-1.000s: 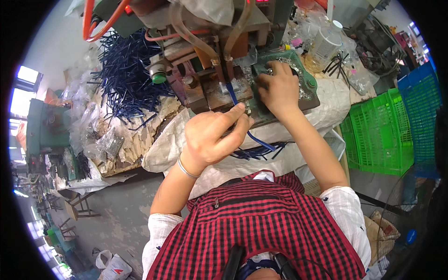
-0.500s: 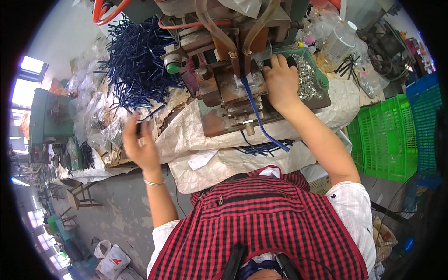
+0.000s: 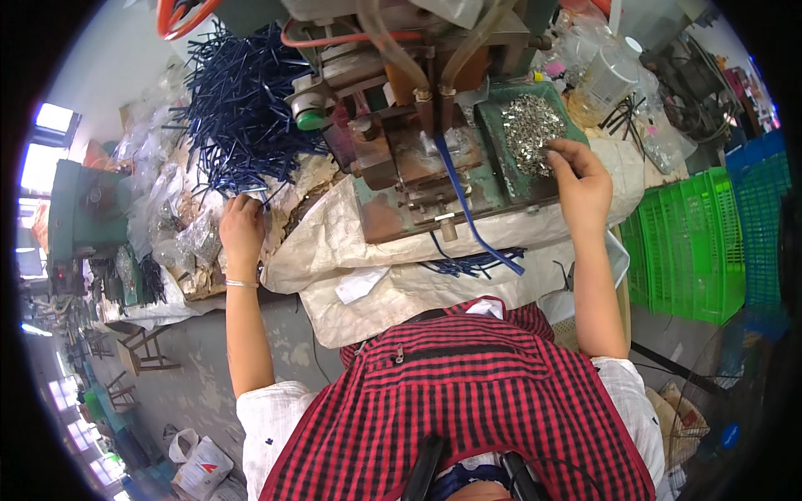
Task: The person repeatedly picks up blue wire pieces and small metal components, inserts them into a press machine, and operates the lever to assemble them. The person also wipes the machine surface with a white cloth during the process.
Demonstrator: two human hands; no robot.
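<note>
At the near edge of a heap of dark blue strips (image 3: pixel 242 108), my left hand (image 3: pixel 242 227) has its fingers closed on a strip there; the fingertips are partly hidden. My right hand (image 3: pixel 585 185) is at the near right edge of a pile of small silvery metal pieces (image 3: pixel 530 129) on a green plate. Its thumb and forefinger are pinched together, and what lies between them is too small to make out. Between my hands stands a press machine (image 3: pixel 422 167) with a rusty metal bed. A long blue strip (image 3: pixel 459 200) hangs from its middle toward me, untouched.
More blue strips (image 3: pixel 472 265) lie on the pale sheet below the press. A clear plastic bottle (image 3: pixel 603 79) stands at the back right. Green crates (image 3: pixel 685 246) are stacked at the right. Plastic bags (image 3: pixel 171 213) lie left of my left hand. A green-capped knob (image 3: pixel 309 119) juts from the machine.
My right hand has drawn back from beside the press to the near edge of the metal pieces. My left hand, raised and blurred before, has come down at the strip heap.
</note>
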